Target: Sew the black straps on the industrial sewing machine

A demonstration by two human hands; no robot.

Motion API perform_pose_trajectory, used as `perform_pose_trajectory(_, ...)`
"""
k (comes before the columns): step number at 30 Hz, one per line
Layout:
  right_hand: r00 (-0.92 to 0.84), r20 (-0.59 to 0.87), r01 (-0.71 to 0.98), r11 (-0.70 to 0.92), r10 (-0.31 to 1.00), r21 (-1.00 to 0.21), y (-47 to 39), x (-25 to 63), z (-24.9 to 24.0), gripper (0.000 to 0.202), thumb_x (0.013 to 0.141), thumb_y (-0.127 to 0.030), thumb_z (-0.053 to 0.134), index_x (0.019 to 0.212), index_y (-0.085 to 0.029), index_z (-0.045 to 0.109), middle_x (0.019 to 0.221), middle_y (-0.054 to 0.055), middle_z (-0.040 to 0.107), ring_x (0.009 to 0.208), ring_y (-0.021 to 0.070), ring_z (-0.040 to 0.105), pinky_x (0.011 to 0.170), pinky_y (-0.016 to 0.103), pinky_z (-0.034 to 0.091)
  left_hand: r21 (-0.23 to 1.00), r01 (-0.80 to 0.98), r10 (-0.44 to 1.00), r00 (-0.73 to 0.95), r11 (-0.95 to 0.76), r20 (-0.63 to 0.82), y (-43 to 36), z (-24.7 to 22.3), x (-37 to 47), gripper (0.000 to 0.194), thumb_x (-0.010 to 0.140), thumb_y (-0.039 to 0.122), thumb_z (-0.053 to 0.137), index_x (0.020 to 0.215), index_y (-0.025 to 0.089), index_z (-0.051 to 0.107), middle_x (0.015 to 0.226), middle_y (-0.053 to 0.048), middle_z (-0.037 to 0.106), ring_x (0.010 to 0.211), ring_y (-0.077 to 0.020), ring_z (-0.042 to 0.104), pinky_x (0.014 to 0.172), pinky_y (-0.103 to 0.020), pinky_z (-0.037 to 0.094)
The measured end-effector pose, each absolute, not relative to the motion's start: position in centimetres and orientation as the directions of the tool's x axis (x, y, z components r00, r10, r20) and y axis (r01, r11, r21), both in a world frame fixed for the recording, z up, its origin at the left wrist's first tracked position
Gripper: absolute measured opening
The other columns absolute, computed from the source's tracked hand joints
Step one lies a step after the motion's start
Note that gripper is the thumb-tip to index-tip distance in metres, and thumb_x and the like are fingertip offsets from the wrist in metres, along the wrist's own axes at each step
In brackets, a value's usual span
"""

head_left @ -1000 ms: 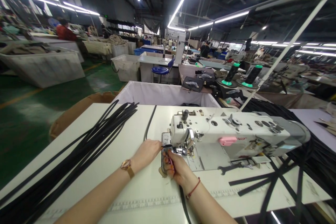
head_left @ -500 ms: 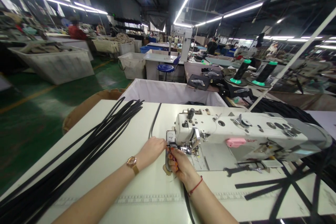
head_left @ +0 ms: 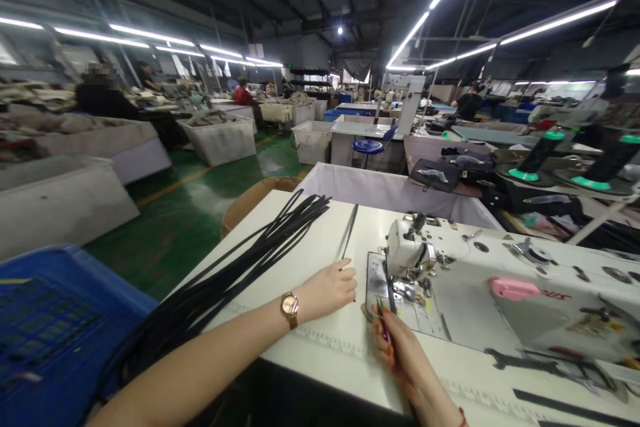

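Note:
My left hand (head_left: 333, 288), with a watch on the wrist, is over the white table left of the sewing machine (head_left: 470, 287). Its fingers are curled; what they hold, if anything, is hidden. A thin black strap (head_left: 351, 230) runs from the back of the table to this hand. My right hand (head_left: 403, 347) is closed around a small pointed metal tool (head_left: 384, 328), just in front of the needle plate (head_left: 375, 275). Near the presser foot lies a short black strip (head_left: 390, 290).
A bundle of black straps (head_left: 250, 257) hangs over the table's left side. Behind the table is a cloth-lined bin (head_left: 370, 183). A wrench (head_left: 525, 361) and another strap (head_left: 565, 407) lie at the right. A blue crate (head_left: 65, 320) stands at lower left.
The view has swung left. My left hand has come away from the needle area and from my right hand. My right hand has drawn back toward me, showing the tool.

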State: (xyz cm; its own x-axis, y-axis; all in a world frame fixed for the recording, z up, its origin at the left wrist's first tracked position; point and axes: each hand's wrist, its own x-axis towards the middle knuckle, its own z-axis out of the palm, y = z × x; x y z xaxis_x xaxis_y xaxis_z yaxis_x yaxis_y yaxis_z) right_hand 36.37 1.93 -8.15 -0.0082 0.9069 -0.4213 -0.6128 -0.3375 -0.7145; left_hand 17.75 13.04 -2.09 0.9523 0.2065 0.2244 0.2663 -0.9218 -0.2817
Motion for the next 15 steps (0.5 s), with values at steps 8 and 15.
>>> perform_pose_trajectory(8,0.011,-0.405,-0.464,-0.354,0.914,-0.812,-3.7,34.5,-7.6,0.053,0.067,-0.051,0.08,0.105,-0.018,0.064,0.068,-0.005,0.049,0.043,0.0014,0.031,0.038,0.014,0.021,-0.303,0.44,0.406,0.898,-0.845,0.17,5.5,0.0,10.0,0.011,0.093,0.015,0.056,0.082,0.018,0.056,0.078,-0.004,0.059,0.077,-0.0208,0.053,0.064,-0.035,0.039)
perform_pose_trajectory(15,-0.003,-0.353,-0.335,-0.334,0.936,-0.881,-6.3,33.1,-8.2,0.049,0.065,-0.058,0.077,0.091,-0.018,0.064,0.053,-0.01,0.035,0.035,0.0021,0.022,0.032,0.017,0.017,0.023,0.879,0.696,0.361,-0.477,0.621,1.5,-0.6,-3.6,0.025,0.101,0.021,0.035,0.117,0.017,0.053,0.103,-0.009,0.065,0.095,-0.0226,0.059,0.088,-0.039,0.048)
